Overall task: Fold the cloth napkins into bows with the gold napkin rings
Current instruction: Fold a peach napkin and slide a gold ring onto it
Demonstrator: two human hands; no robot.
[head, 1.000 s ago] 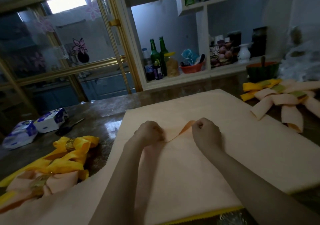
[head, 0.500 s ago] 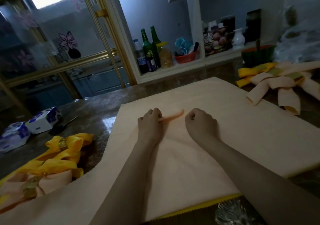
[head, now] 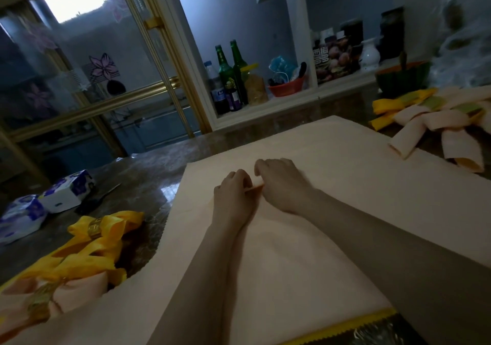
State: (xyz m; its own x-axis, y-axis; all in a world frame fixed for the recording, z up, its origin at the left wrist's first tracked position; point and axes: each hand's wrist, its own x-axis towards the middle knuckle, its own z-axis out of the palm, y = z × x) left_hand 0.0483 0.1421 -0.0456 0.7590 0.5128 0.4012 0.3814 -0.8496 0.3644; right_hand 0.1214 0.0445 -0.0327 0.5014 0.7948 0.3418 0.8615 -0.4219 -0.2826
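Napkin [head: 332,185] lies flat on the counter [head: 138,177]; your left hand [head: 232,196] and right hand [head: 281,182] both pinch one small raised fold mid-cloth.

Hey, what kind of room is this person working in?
Probably a home kitchen or dining area: a marble-look counter, a shelf with green bottles and a red bowl, and a gold-framed glass door.
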